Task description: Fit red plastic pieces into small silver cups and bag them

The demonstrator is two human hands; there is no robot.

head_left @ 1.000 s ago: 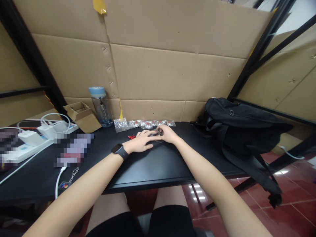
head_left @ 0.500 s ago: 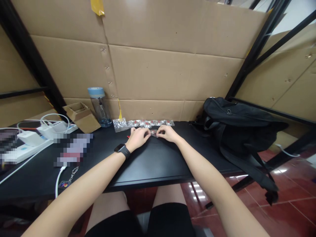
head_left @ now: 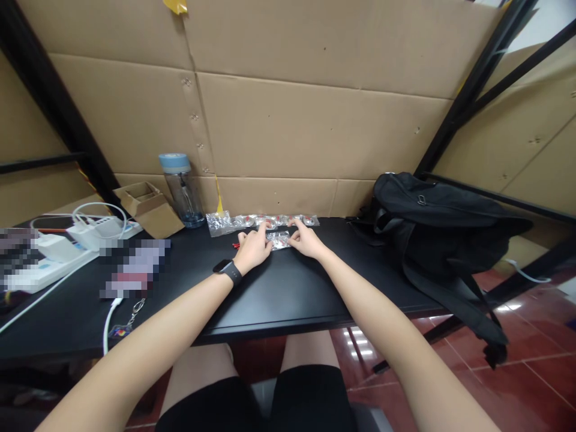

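A small clear plastic packet [head_left: 279, 240] with shiny contents lies on the black desk between my hands. My left hand [head_left: 254, 247] is at its left edge, index finger stretched forward and thumb apart from it. At the right edge is my right hand [head_left: 308, 241], its index finger and thumb also spread. Both thumbs are close to the packet; whether they press on it I cannot tell. Just behind lies a row of clear packets [head_left: 238, 222] with round silvery pieces and red marks. Something small and red [head_left: 236, 245] shows beside my left hand, mostly hidden.
On the left are a blue-lidded bottle [head_left: 182, 192], an open cardboard box [head_left: 157, 215], a power strip [head_left: 67, 264] with white chargers, and a blurred-out phone-like object [head_left: 137, 267] on a cable. A black bag [head_left: 441, 222] occupies the right. Cardboard panels [head_left: 288, 132] stand behind the desk.
My fingers have gone from pinched together over the packet to spread, index fingers forward. More of the packet shows between my hands. The view has shifted slightly.
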